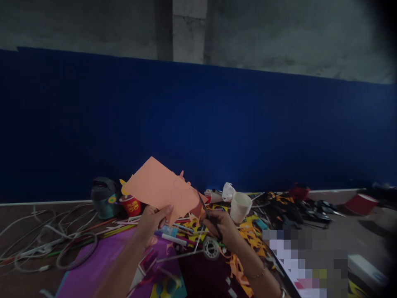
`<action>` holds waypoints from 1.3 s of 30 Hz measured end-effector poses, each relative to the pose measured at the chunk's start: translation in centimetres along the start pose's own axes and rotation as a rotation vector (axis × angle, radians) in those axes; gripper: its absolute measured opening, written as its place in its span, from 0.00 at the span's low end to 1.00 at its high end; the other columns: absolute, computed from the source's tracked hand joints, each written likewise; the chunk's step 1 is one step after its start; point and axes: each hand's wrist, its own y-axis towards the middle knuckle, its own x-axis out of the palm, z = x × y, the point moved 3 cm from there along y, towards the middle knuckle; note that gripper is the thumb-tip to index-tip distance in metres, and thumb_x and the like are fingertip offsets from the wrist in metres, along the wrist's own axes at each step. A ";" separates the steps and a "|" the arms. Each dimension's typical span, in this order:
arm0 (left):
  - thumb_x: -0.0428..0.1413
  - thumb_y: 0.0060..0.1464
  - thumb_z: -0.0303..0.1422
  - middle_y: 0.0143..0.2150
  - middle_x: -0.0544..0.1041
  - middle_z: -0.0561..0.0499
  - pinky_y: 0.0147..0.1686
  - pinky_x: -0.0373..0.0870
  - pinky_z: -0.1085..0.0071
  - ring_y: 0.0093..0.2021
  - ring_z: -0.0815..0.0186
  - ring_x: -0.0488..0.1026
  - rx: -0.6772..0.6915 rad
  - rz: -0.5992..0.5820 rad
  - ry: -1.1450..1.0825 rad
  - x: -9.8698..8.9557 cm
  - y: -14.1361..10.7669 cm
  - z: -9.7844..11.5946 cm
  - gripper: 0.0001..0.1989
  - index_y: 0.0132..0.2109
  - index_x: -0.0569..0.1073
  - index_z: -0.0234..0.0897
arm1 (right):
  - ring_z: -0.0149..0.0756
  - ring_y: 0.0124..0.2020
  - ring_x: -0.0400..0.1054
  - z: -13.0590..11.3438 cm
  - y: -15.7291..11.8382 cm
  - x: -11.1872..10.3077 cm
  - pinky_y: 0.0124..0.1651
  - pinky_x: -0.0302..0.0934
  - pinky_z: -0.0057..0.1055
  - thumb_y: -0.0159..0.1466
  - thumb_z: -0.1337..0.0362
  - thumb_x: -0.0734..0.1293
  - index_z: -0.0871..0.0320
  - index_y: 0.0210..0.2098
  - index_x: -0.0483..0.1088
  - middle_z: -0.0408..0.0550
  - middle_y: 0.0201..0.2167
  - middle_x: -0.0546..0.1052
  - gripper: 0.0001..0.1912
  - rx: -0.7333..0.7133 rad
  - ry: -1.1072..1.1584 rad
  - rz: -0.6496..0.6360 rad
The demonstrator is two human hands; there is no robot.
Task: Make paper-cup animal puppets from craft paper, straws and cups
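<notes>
My left hand (154, 222) pinches the lower edge of a sheet of orange paper (151, 182), raised above the cluttered table. Faint rounded outlines are drawn on the sheet near its right side, where the edge is cut unevenly. In my right hand (223, 227) is a pair of dark scissors (202, 199), my fingers wrapped round the handles. The blades point up and left at the sheet's right edge; how far they are apart is hard to see. Below the hands lie several markers (175, 238) and a roll of tape (211, 248).
A white paper cup (241, 207) stands right of my right hand. On the left are a red cup (130, 206), a dark teal container (105, 198) and tangled white cables (40, 244). Purple paper (102, 256) lies in front; orange scraps (251, 240) are at right. A blue panel (198, 124) rises behind.
</notes>
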 end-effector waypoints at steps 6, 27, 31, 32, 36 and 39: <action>0.65 0.41 0.36 0.38 0.81 0.47 0.40 0.71 0.68 0.42 0.57 0.76 0.003 0.059 -0.250 0.4 0.0 -0.1 0.18 0.41 0.75 0.35 | 0.20 0.13 0.48 -0.3 -0.1 0.5 0.16 0.42 0.21 0.48 0.58 0.71 0.63 0.24 0.73 0.36 0.12 0.60 0.12 0.009 -0.027 0.019; 0.64 0.44 0.33 0.45 0.80 0.43 0.43 0.74 0.65 0.44 0.55 0.77 0.002 -0.026 -0.281 1.5 -0.7 -0.2 0.29 0.55 0.69 0.33 | 0.23 0.11 0.54 0.4 -0.2 0.8 0.14 0.49 0.21 0.51 0.54 0.70 0.62 0.31 0.73 0.35 0.12 0.63 0.16 0.043 -0.018 -0.015; 0.65 0.43 0.34 0.45 0.80 0.42 0.41 0.74 0.67 0.45 0.54 0.77 -0.005 0.018 -0.244 1.6 -0.9 0.2 0.29 0.53 0.71 0.31 | 0.23 0.11 0.53 0.2 -0.2 0.8 0.14 0.49 0.21 0.51 0.55 0.70 0.62 0.30 0.72 0.35 0.11 0.62 0.15 0.048 -0.027 -0.018; 0.65 0.42 0.34 0.45 0.80 0.42 0.40 0.74 0.67 0.44 0.55 0.77 -0.008 0.019 -0.242 1.7 -0.9 0.3 0.29 0.53 0.71 0.31 | 0.23 0.11 0.53 0.2 -0.2 0.8 0.14 0.48 0.21 0.51 0.55 0.70 0.62 0.30 0.72 0.34 0.11 0.62 0.15 0.047 -0.025 -0.015; 0.65 0.43 0.33 0.47 0.79 0.42 0.43 0.74 0.67 0.45 0.56 0.77 -0.001 -0.028 -0.280 1.7 -0.8 0.2 0.29 0.54 0.70 0.33 | 0.22 0.11 0.53 0.3 -0.2 0.8 0.14 0.48 0.21 0.51 0.55 0.70 0.62 0.29 0.72 0.35 0.12 0.63 0.15 0.038 -0.013 -0.019; 0.64 0.45 0.34 0.48 0.79 0.42 0.43 0.74 0.66 0.45 0.55 0.77 -0.003 -0.039 -0.287 1.5 -0.6 -0.2 0.29 0.55 0.70 0.33 | 0.23 0.11 0.53 0.1 -0.2 0.9 0.15 0.48 0.22 0.51 0.55 0.70 0.61 0.27 0.71 0.35 0.11 0.62 0.14 0.030 -0.007 -0.013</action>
